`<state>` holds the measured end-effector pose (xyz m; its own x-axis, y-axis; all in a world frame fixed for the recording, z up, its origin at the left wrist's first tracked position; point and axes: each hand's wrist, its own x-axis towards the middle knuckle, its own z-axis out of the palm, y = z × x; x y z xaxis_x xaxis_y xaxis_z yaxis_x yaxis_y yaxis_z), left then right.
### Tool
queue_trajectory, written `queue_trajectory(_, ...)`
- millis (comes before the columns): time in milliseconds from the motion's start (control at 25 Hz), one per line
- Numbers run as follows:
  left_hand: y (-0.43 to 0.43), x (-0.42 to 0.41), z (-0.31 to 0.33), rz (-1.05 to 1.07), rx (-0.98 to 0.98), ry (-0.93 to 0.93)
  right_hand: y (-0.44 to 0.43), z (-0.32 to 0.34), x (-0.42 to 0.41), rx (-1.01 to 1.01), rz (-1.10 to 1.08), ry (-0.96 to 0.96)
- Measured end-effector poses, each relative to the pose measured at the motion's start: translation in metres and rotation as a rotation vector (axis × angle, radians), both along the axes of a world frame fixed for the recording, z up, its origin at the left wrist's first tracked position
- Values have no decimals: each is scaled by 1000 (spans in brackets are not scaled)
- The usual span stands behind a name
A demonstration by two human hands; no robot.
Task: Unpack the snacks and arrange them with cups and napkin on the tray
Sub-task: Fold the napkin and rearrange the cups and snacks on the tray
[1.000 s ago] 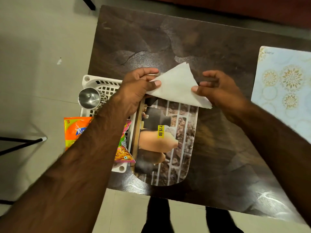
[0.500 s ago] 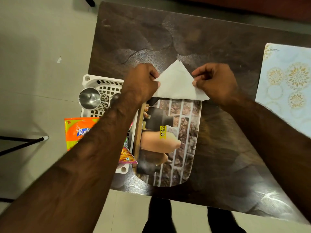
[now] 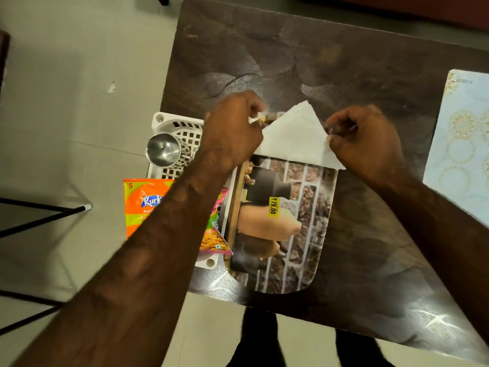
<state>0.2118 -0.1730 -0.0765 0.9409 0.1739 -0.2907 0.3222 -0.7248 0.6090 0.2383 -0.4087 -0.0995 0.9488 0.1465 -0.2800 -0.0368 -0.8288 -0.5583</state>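
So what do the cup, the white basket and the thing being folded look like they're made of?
The cup looks like polished steel: silvery, with mirror-like reflections inside. The basket seems to be moulded white plastic, with a matte finish and a regular square lattice. The napkin looks like thin white paper or tissue; it holds a folded point and bends softly where the left hand and right hand pinch it.

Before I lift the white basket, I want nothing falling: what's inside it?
A shiny steel cup and an orange snack packet sit in the white plastic basket. The left forearm covers the rest.
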Motion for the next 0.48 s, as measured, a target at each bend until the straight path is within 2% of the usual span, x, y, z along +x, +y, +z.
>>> queue_trajectory(80, 32, -15, 16, 100, -75, -52, 13, 12, -12, 44, 53, -17)
queue_trajectory(160, 70, -34, 26, 172, 2, -39, 43, 22, -27, 135, 152, 53)
queue_trajectory(240, 89, -55, 30, 178, 112, 76, 83, 26, -43, 190, 294, 186)
queue_trajectory(360, 80, -76, 25, 117, 96, 170, 132, 22, -55, 148, 464, 268)
queue_trajectory(480, 75, -83, 19, 126, 72, 123, 162, 15, -61, 72, 452, 200)
